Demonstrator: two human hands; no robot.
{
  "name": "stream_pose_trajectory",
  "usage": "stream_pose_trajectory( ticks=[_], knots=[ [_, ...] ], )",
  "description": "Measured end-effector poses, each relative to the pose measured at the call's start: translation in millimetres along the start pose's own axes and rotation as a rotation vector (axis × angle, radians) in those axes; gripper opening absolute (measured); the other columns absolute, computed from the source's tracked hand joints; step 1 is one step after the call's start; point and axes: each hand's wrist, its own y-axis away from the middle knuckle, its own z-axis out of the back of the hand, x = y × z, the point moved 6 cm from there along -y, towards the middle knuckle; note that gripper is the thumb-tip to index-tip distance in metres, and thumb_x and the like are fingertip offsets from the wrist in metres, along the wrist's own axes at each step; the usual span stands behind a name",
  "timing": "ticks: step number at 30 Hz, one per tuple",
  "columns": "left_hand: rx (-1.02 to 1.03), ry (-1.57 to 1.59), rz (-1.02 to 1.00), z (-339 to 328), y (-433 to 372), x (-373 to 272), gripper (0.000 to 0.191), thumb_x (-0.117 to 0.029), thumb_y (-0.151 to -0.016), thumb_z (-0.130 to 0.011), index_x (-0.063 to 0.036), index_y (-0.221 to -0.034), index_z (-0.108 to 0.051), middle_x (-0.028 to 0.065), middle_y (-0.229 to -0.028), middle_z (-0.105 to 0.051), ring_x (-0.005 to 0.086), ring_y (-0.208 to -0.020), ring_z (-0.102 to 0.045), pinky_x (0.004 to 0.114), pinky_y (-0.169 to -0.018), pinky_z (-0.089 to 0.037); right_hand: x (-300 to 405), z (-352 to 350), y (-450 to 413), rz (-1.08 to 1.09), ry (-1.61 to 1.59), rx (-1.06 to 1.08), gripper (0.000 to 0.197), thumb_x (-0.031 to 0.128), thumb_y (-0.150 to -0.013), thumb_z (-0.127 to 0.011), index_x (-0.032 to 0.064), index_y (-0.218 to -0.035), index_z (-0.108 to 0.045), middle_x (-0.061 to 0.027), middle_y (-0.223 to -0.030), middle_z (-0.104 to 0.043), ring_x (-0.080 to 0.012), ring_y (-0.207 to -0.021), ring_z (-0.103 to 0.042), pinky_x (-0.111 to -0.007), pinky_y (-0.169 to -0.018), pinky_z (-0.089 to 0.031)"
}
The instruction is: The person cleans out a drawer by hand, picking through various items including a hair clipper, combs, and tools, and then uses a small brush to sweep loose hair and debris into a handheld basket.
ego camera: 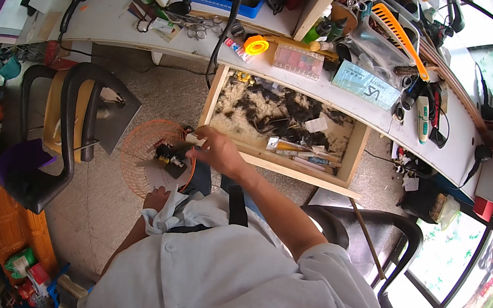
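Note:
An open wooden drawer juts out below the white counter, with dark hair clippings, a white paper piece and packaged items inside. My right hand is over the drawer's front left corner and the rim of an orange wire basket, its fingers curled; whether something small is between them I cannot tell. The basket holds dark items and a grey sheet. At the basket's lower rim is my left hand, partly hidden by the shirt; its grip is unclear.
Black-armed chairs stand at left and right. On the counter lie a yellow tape roll, a clear pink box, a light blue box, scissors, a hair clipper and an orange comb. Black cables hang over its edge.

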Motion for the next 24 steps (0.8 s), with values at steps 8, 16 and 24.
stream_pose_trajectory(
  ticks=[8, 16, 24],
  knots=[
    [0.018, 0.051, 0.038, 46.3, 4.5, -10.1, 0.01, -0.019, -0.079, -0.048, -0.0116, -0.085, -0.051, 0.0057, -0.08, -0.048, 0.0239, -0.073, -0.055, 0.04, -0.059, -0.045, -130.5, 118.5, 6.0, -0.128, 1.002, -0.34, 0.015, 0.007, -0.073, -0.051, 0.0072, -0.086, -0.058, -0.0099, -0.088, -0.057, -0.0266, -0.086, -0.054, -0.039, -0.072, -0.045],
    [0.035, 0.061, 0.057, 60.7, 5.7, -15.3, 0.011, -0.018, -0.079, -0.047, -0.0109, -0.087, -0.051, 0.0054, -0.081, -0.048, 0.0238, -0.073, -0.054, 0.041, -0.059, -0.045, -151.2, 145.7, 24.4, -0.241, 1.041, -0.422, 0.012, 0.007, -0.069, -0.052, 0.0065, -0.08, -0.057, -0.0103, -0.084, -0.056, -0.0285, -0.084, -0.054, -0.04, -0.068, -0.046],
    [0.053, 0.093, 0.049, 63.8, -5.2, -19.2, 0.011, -0.019, -0.08, -0.047, -0.0101, -0.085, -0.051, 0.0064, -0.082, -0.048, 0.0255, -0.075, -0.055, 0.043, -0.061, -0.045, -155.8, 92.5, 24.0, -0.225, 0.818, -0.229, 0.008, 0.012, -0.07, -0.052, 0.0063, -0.075, -0.054, -0.0153, -0.08, -0.056, -0.0335, -0.074, -0.057, -0.043, -0.061, -0.047]
  ],
)
